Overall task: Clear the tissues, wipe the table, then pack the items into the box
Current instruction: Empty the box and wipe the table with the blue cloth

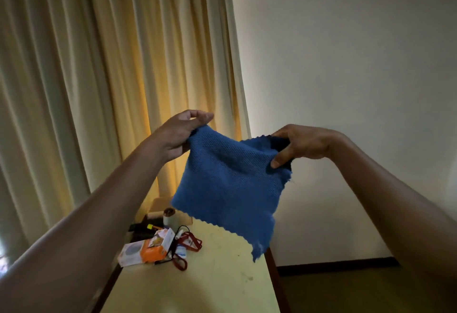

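Head view: blue cloth (230,184) hangs above bench (222,278). My left hand (176,135) fingers (203,116) pinch one upper corner, my right hand (303,147) grips other. Judged light, soft, floppy; best held at corners, spread.

Blue cloth (227,184) looks coarse-woven and matt; table (222,283) smooth.

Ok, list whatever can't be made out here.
Head view:
- Far part of the table: hidden behind the blue cloth held up by the hands, left hand and right hand.
- Box: dim, partly behind the cloth.
- Print on the orange packet: too small.
- Table's near end: cut by bottom edge.
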Demonstrator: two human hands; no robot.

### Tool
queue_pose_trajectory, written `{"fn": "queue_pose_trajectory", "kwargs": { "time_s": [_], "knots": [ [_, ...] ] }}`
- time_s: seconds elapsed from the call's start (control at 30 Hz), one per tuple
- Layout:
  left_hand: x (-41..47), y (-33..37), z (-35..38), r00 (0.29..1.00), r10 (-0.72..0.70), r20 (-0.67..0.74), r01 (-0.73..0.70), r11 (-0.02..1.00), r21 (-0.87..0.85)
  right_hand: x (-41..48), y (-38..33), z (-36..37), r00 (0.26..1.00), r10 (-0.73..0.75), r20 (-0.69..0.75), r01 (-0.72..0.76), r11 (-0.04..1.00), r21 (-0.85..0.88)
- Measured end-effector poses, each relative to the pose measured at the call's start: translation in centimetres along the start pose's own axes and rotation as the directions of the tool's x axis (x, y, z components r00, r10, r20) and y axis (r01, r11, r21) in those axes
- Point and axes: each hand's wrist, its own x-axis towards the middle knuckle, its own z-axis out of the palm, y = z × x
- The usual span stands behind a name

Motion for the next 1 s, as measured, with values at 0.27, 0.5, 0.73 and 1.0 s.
{"fn": "queue_pose_trajectory", "kwargs": {
  "time_s": [0.27, 0.5, 0.73, 1.0],
  "knots": [
    [-0.8, -1.2, -4.7, 0.978, 0.109, 0.177, -0.127, 0.987, 0.096, 2.6, 0.2, 1.2, 0.989, -0.063, -0.136, 0.122, 0.865, 0.487],
    [1.4, -4.1, -5.6, 0.927, 0.299, -0.227, -0.258, 0.947, 0.193, 6.1, 0.0, 3.5, 0.913, 0.103, -0.395, 0.04, 0.94, 0.338],
    [-0.5, -11.0, -3.3, 0.972, -0.213, 0.097, 0.226, 0.964, -0.144, 8.0, 1.7, 4.4, 0.913, 0.174, -0.369, 0.125, 0.742, 0.659],
    [-0.3, -14.6, -1.5, 0.988, -0.145, 0.06, 0.152, 0.977, -0.147, 7.2, 6.1, 4.7, 0.941, 0.161, -0.299, 0.092, 0.728, 0.68]
  ]
}}
